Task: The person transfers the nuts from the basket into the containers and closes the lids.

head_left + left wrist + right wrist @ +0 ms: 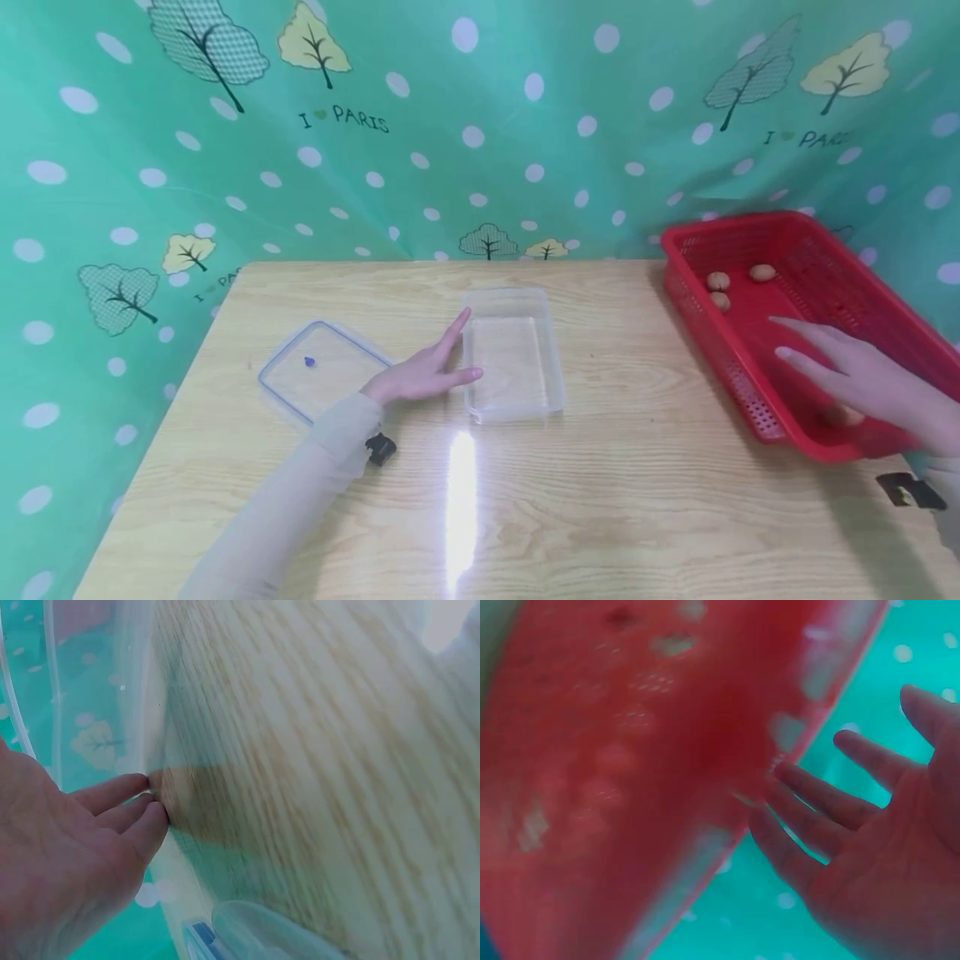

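the head view looks forward and down from above the near side of the table, out to the far green curtain. the left wrist view, close, low and tipped sideways, shares the left hand and clear container with it; the right wrist view, close and tilted, shares the right hand and red basket.

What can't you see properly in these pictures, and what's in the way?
Head view: the walnut nearest the camera is partly hidden by the right grip.
Head view: part of the lid is covered by the left sleeve.
Head view: the red basket is cut off by the right edge.
Head view: the blue spot is too small to name.
Right wrist view: blur smears the basket's wall.
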The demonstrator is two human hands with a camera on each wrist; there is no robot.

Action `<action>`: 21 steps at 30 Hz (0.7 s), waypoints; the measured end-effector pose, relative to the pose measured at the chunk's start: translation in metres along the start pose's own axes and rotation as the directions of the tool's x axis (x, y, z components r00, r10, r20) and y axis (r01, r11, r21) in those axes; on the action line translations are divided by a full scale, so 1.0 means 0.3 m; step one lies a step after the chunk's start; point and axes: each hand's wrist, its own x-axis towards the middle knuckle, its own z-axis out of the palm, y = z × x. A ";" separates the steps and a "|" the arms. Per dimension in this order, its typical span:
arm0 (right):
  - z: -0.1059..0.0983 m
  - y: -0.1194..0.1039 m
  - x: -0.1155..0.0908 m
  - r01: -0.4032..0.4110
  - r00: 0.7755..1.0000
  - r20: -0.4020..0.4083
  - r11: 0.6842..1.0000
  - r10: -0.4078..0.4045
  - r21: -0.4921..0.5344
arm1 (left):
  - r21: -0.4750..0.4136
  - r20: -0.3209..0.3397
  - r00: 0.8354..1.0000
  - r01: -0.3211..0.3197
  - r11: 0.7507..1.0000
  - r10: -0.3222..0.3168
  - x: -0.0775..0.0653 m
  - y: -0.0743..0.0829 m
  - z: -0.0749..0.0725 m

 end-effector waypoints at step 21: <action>0.020 0.287 0.018 -0.129 0.942 0.318 0.991 0.108 0.045 | -0.037 -0.030 1.000 -0.002 0.999 0.001 -0.006 0.006 0.011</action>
